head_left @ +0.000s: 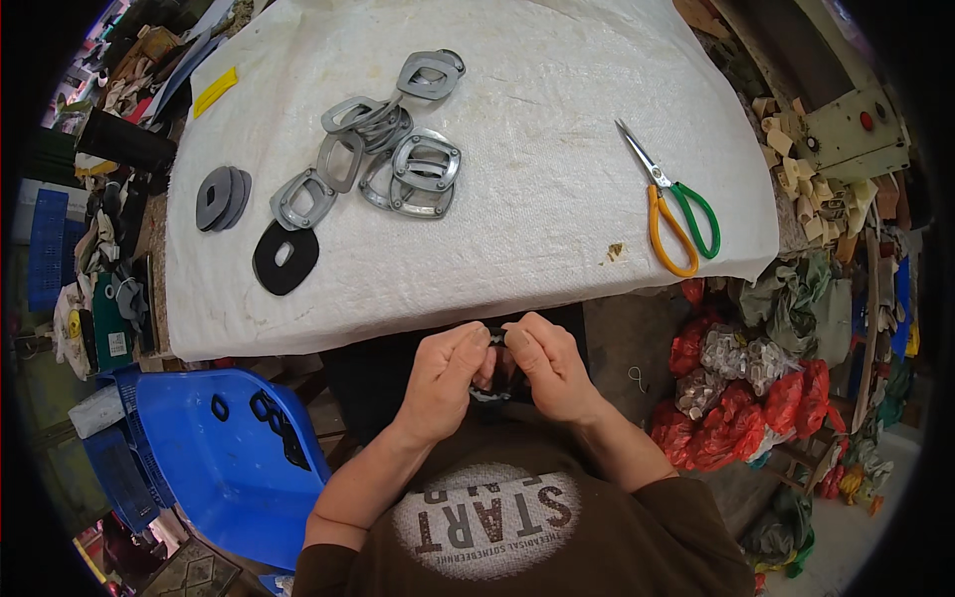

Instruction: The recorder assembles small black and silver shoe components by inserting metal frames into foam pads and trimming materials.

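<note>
Close to my body, just off the table's near edge, my left hand [445, 373] and my right hand [547, 360] are both closed on a small black and grey frame [489, 396]. Thumbs lie on top at its two sides, and the fingers hide most of it. Several grey metal frames [427, 161] are scattered over the table's middle and left. A black pad with an oval hole [271, 269] touches the nearest of these frames. Left of them sits a small stack of dark grey pads [213, 199] with similar holes.
White woven sheeting [537, 199] covers the table. Scissors [668, 204] with one orange and one green handle lie at its right, a yellow strip [215, 93] at its far left. A blue tub [214, 468] holds several black rings. Red plastic bags [731, 423] crowd the right side.
</note>
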Tool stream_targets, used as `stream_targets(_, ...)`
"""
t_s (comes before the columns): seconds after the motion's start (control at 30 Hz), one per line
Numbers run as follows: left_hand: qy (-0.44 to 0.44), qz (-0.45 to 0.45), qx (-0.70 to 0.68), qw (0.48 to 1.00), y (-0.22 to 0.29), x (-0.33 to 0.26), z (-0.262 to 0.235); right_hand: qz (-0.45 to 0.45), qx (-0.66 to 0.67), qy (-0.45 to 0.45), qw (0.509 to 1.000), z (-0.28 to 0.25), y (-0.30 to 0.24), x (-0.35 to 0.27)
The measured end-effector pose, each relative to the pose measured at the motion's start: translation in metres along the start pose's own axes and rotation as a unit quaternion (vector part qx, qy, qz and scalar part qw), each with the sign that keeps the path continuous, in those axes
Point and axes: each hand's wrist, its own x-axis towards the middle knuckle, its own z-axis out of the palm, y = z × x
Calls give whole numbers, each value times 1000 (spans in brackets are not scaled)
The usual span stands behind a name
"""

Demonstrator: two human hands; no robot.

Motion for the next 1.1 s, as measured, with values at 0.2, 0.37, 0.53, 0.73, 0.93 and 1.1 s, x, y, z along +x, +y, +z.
stream_targets(0.2,-19,-53,-73,996,7,1,-2,-53,-68,4,996,-4,0,5)
stream_targets(0.37,-8,41,79,996,0,1,-4,-5,17,-30,999,1,8,4)
stream_targets(0.53,39,35,18,998,0,2,-7,119,241,-19,963,3,9,-2)
stream_targets(0.73,70,85,52,993,-6,-1,2,33,73,49,996,17,10,-3)
stream_targets(0.93,170,102,-42,979,-8,0,5,91,269,59,957,28,4,-4)
stream_targets(1.1,166,130,-13,977,-21,-1,6,45,125,105,986,22,5,-2)
